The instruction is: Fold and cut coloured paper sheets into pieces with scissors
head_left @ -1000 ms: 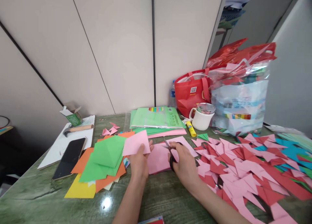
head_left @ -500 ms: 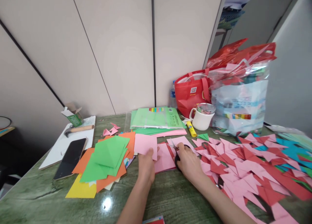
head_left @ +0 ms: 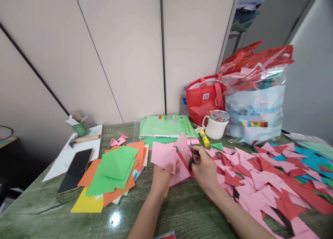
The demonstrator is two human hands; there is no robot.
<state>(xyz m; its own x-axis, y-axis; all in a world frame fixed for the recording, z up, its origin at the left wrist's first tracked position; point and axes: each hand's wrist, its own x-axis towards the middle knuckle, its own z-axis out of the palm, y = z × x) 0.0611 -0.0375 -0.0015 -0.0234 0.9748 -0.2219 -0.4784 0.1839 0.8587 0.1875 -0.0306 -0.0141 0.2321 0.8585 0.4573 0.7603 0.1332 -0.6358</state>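
Note:
My left hand (head_left: 161, 180) is closed on a pink paper square (head_left: 163, 155), its thumb lying over the lower edge. Black-handled scissors (head_left: 191, 161) are in my right hand (head_left: 205, 169), with the fingers curled about the loops. Close to the scissor blades a second pink piece of paper (head_left: 182, 144) stands tilted up; whether the right fingers pinch it I cannot tell. Beneath both hands lies a stack of pink and red sheets (head_left: 179, 173), partly covered. Right of my right hand spreads a pile of folded pink and red paper pieces (head_left: 256, 173).
Green and orange paper squares (head_left: 118, 162) lie at left, beside a phone (head_left: 75, 170) and a hammer (head_left: 85, 138). Behind are green paper packs (head_left: 163, 126), a yellow glue stick (head_left: 204, 137), a white mug (head_left: 215, 127), a red bag (head_left: 201, 103) and a stuffed clear bag (head_left: 256, 107).
My left hand has moved right with the pink square. The second pink piece, flat before, has risen and tilted near the scissors. My right hand has shifted slightly and turned.

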